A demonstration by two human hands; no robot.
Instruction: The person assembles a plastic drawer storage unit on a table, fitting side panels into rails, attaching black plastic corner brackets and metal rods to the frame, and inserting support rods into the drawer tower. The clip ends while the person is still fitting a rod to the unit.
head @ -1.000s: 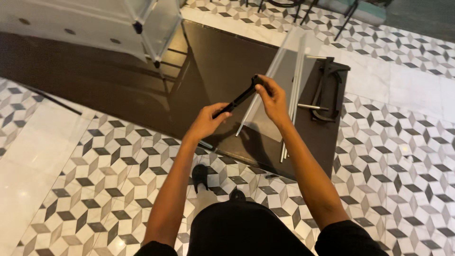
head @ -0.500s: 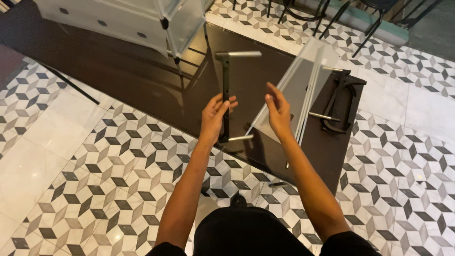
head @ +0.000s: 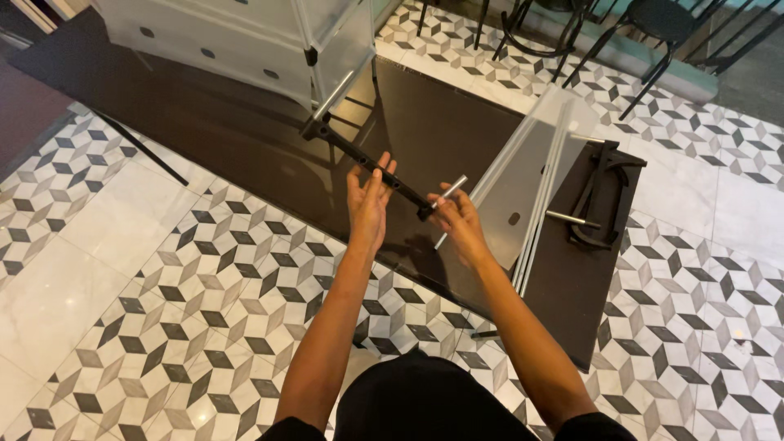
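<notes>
**Two hands on a black perforated bar above a dark table**

Over the dark tabletop [head: 204, 122] the person held a black bar [head: 367, 162] with a row of small holes along its length, tilted so that its far end lay up and to the left and its near end down and to the right. At each end a short silver rod met the bar — one [head: 333, 84] rising from the far end toward the white cabinet [head: 237, 37], the other [head: 450, 189] projecting from the near end.

The left hand [head: 367, 204] was raised with its fingers extended, the fingertips touching the middle of the bar from below; the fingers were spread rather than wrapped, so the hand supported the bar without clamping it. The right hand [head: 460, 222] was closed around the near end of the bar, close to the joint with the silver rod. The two hands were near each other but apart.

To the right of the hands a translucent panel [head: 523, 180] lay on the table, with long pale rods [head: 543, 196] along its right edge. Farther right lay a black bracket [head: 600, 192] and a short silver pin [head: 563, 218]. Patterned floor tiles [head: 163, 327] surrounded the table, and black chair legs [head: 588, 49] stood at the top of the view.
</notes>
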